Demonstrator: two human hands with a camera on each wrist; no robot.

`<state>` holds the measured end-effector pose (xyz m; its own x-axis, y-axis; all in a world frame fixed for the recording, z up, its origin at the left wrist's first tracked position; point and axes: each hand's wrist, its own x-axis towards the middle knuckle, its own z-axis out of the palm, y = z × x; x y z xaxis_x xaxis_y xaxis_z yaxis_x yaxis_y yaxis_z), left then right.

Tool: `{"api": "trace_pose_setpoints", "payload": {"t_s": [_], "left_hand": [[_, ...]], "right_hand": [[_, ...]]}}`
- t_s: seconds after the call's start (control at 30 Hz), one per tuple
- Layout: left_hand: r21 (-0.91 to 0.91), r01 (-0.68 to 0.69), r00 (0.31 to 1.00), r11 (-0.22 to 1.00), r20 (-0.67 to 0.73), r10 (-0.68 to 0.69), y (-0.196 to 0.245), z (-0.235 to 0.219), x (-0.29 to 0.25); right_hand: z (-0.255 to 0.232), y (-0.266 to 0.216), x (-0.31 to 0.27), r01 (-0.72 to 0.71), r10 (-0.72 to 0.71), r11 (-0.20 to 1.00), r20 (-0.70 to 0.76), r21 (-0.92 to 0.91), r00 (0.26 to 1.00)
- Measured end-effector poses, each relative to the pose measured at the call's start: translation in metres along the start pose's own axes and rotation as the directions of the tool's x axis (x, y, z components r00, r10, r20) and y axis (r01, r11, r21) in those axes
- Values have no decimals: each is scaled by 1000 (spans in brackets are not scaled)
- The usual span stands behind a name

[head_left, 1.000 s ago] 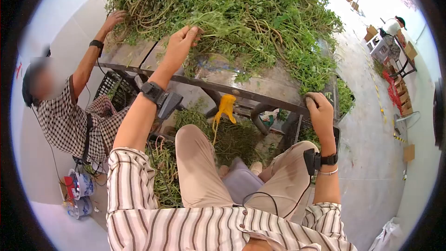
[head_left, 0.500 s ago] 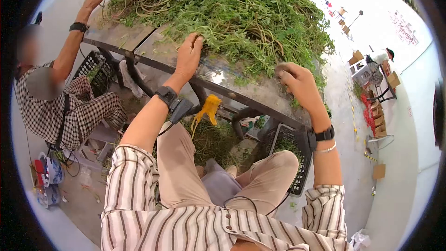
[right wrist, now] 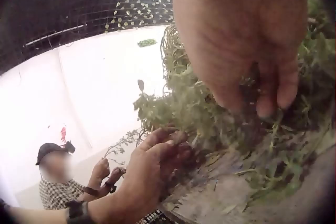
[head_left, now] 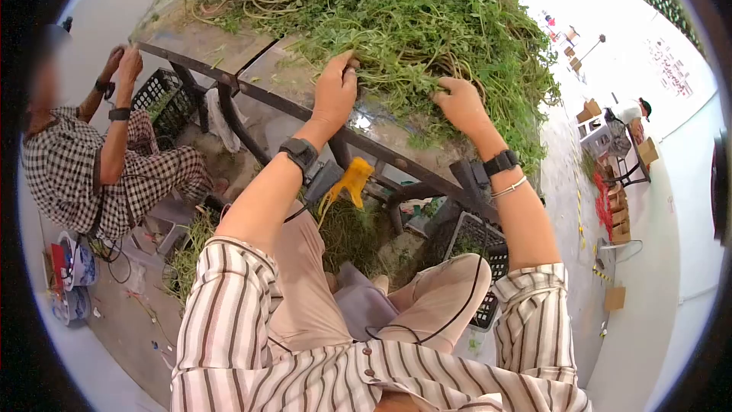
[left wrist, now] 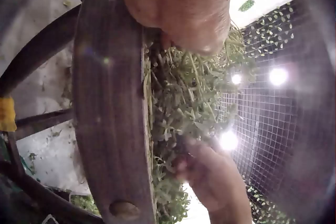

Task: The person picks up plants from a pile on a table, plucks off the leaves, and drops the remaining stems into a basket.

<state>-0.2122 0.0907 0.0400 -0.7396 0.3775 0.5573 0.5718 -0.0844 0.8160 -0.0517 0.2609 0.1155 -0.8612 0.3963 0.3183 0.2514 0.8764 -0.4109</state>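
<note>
Along the near edge of the worktop point(head_left: 381, 131), both hands are now at the front of a heap of leafy green stems point(head_left: 412, 23), where a second ago the right hand point(head_left: 463, 107) was resting at the worktop's near corner. That hand has lifted and come inward to the heap, while the left hand point(head_left: 334, 99) stays at the greens, a little closer to it; the two now stand near each other but apart, so the work, as I judge it, has become two-handed. The left hand is partly closed, its fingers curved with the thumb near them, at the fringe of the heap; I cannot tell whether a stem is caught between. The right hand's fingers are bent down among the leaves and touch them, but the foliage hides whether they pinch any. The heap lies on the worktop, its loose ends reaching towards the front rail. Alongside, a person in checked clothing point(head_left: 76, 172) has brought both hands together, near a leafy sprig point(right wrist: 123, 145).
</note>
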Motion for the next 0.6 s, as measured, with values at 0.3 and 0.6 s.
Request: {"api": "trace_pose_setpoints", "payload": {"t_s": [0.3, 0.6], "left_hand": [[96, -120, 991, 988, 77, 113, 0, 2, -2], [87, -133, 990, 987, 66, 128, 6, -1, -3]], "right_hand": [[-37, 6, -13, -48, 47, 997, -32, -55, 998], [-27, -12, 3, 71, -63, 995, -112, 73, 992]]}}
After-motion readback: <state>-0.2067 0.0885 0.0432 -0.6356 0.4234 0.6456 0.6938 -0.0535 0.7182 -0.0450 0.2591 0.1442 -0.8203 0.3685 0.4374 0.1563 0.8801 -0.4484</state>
